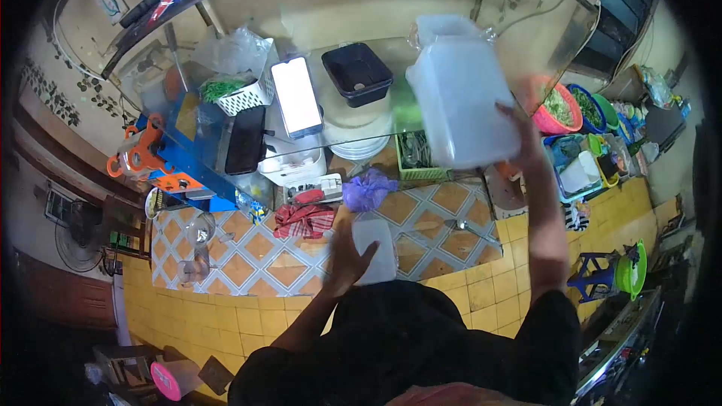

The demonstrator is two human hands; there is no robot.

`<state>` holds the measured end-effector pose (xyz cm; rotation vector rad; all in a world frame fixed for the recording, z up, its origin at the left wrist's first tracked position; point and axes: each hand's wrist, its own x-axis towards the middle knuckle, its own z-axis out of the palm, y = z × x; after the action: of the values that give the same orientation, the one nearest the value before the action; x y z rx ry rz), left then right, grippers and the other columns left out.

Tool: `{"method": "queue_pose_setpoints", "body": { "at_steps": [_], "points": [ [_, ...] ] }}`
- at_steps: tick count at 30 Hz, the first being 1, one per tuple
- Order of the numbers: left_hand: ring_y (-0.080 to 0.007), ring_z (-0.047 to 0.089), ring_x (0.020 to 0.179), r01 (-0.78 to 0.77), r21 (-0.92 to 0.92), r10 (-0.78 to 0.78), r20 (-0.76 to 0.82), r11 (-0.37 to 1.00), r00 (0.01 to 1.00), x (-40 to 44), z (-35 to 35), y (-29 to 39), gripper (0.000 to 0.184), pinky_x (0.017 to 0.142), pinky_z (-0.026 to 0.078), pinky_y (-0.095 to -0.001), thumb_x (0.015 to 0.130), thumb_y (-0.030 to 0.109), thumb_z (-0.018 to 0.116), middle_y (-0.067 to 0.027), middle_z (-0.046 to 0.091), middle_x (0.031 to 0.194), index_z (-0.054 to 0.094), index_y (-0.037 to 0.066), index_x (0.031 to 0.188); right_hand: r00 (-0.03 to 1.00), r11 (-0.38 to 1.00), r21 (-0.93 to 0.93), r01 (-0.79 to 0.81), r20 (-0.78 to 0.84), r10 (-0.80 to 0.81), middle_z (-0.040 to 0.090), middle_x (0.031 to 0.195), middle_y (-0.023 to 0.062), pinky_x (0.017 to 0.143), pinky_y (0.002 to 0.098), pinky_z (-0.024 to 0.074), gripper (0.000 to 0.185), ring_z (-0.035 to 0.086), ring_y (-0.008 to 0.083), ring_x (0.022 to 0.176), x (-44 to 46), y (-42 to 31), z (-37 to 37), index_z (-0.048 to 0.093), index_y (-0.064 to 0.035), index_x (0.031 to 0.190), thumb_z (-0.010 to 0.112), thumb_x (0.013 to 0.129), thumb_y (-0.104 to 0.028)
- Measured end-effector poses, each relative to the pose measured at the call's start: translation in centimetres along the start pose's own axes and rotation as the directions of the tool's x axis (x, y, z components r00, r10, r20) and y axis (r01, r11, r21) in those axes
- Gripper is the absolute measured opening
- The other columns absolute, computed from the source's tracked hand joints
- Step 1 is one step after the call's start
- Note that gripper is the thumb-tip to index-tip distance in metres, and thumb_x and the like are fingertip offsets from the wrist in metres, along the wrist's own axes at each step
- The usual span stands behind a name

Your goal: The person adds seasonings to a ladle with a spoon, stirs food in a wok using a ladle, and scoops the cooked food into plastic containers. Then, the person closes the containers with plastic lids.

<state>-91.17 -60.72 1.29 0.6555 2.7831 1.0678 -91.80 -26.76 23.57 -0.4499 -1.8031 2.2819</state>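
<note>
The large, milky-white rectangular plastic container (466, 101) is between one and two o'clock. The right hand (519, 134) is half-curled against its right side; whether it grips, I cannot tell. At six o'clock, the left hand (347, 259), thumb spread, is by a small translucent plastic tub (380, 244) (blurred, its hold is unclear). Full palm support would steady the container better, I think.

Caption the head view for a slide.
Right hand on a large translucent container, left hand at a smaller translucent container, above a diamond-patterned counter.
</note>
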Motion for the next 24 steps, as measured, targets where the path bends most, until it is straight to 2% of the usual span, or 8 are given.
{"method": "queue_pose_setpoints", "body": {
  "at_steps": [6,7,8,11,16,19,22,24],
  "points": [
    [-0.0568,0.019,0.128,0.071,0.048,-0.066,-0.097,0.996,0.993,-3.3,7.7,-6.1,0.112,0.107,0.020,-0.0555,0.068,0.049,0.075,-0.0372,0.015,0.141,0.010,-0.010,0.139,0.979,0.970,0.172,-0.172,0.136,0.149,0.054,0.124,0.0131,0.095,0.0357,0.0449,0.053,0.055,0.0220,0.110,12.9,-2.8,-4.6,0.047,-0.0023,0.129,0.066,0.080,-0.012],
    [-0.0569,0.017,0.129,0.066,0.039,-0.060,-0.140,0.997,0.988,-3.3,7.1,-4.5,0.114,0.107,0.019,-0.0567,0.067,0.050,0.075,-0.0369,0.013,0.142,0.010,-0.010,0.139,0.953,0.913,-0.334,0.233,0.265,-0.146,0.052,0.127,0.0128,0.097,0.0355,0.0437,0.062,0.052,0.0219,0.114,15.0,-1.6,-6.7,0.046,-0.0033,0.132,0.067,0.074,-0.003],
    [-0.0571,0.014,0.130,0.070,0.029,-0.064,-0.180,0.997,0.982,-3.4,6.6,-3.3,0.116,0.107,0.019,-0.0580,0.065,0.052,0.076,-0.0366,0.010,0.143,0.010,-0.010,0.139,0.804,0.479,-0.648,0.592,0.509,-0.306,0.050,0.130,0.0124,0.099,0.0354,0.0425,0.071,0.049,0.0217,0.118,16.5,-0.9,-8.0,0.044,-0.0042,0.134,0.068,0.067,0.007],
    [-0.0584,0.017,0.128,0.153,0.137,-0.139,-0.106,0.979,0.985,-2.5,6.8,-1.1,0.124,0.101,0.020,-0.0657,0.064,0.059,0.074,-0.0413,0.007,0.140,0.002,-0.006,0.141,0.807,0.167,-0.796,0.582,0.540,-0.240,0.048,0.134,0.0107,0.103,0.0347,0.0400,0.084,0.046,0.0225,0.122,17.6,-1.3,-8.4,0.043,-0.0077,0.136,0.067,0.059,0.015],
    [-0.0580,0.014,0.129,0.222,0.237,-0.231,0.010,0.946,0.973,-2.2,7.7,-0.5,0.123,0.098,0.022,-0.0697,0.064,0.059,0.073,-0.0398,0.007,0.141,0.002,-0.004,0.143,0.866,0.783,-0.465,0.414,-0.064,-0.496,0.061,0.111,0.0039,0.078,0.0259,0.0407,0.044,0.049,0.0105,0.089,15.1,-2.3,-5.8,0.055,-0.0028,0.124,0.056,0.091,-0.033],
    [-0.0563,0.019,0.126,0.221,0.246,-0.205,-0.087,0.944,0.975,-1.7,8.0,-0.5,0.120,0.099,0.021,-0.0670,0.062,0.052,0.076,-0.0360,0.009,0.141,0.005,-0.003,0.142,0.473,0.413,-0.565,0.715,-0.045,-0.880,0.062,0.103,0.0051,0.086,0.0304,0.0416,0.031,0.054,0.0139,0.095,5.6,1.7,-0.6,0.059,-0.0007,0.115,0.049,0.095,-0.022],
    [-0.0546,0.026,0.121,0.246,0.184,-0.234,-0.087,0.952,0.968,-1.5,6.8,0.3,0.117,0.100,0.022,-0.0629,0.059,0.045,0.079,-0.0341,0.012,0.140,0.011,-0.004,0.140,0.705,0.166,-0.815,0.555,0.355,-0.613,0.061,0.096,0.0100,0.083,0.0294,0.0434,0.020,0.056,0.0185,0.092,-1.1,12.4,-1.7,0.057,0.0005,0.107,0.050,0.092,-0.012],
    [-0.0533,0.025,0.123,0.223,0.139,-0.210,-0.105,0.965,0.972,-1.3,5.4,0.8,0.116,0.100,0.024,-0.0623,0.058,0.043,0.080,-0.0329,0.013,0.141,0.013,-0.003,0.140,0.937,0.843,-0.435,0.316,0.284,-0.205,0.062,0.093,0.0109,0.071,0.0285,0.0474,0.022,0.060,0.0146,0.081,-4.7,20.4,0.8,0.057,0.0001,0.109,0.057,0.088,-0.007]
  ]
}}
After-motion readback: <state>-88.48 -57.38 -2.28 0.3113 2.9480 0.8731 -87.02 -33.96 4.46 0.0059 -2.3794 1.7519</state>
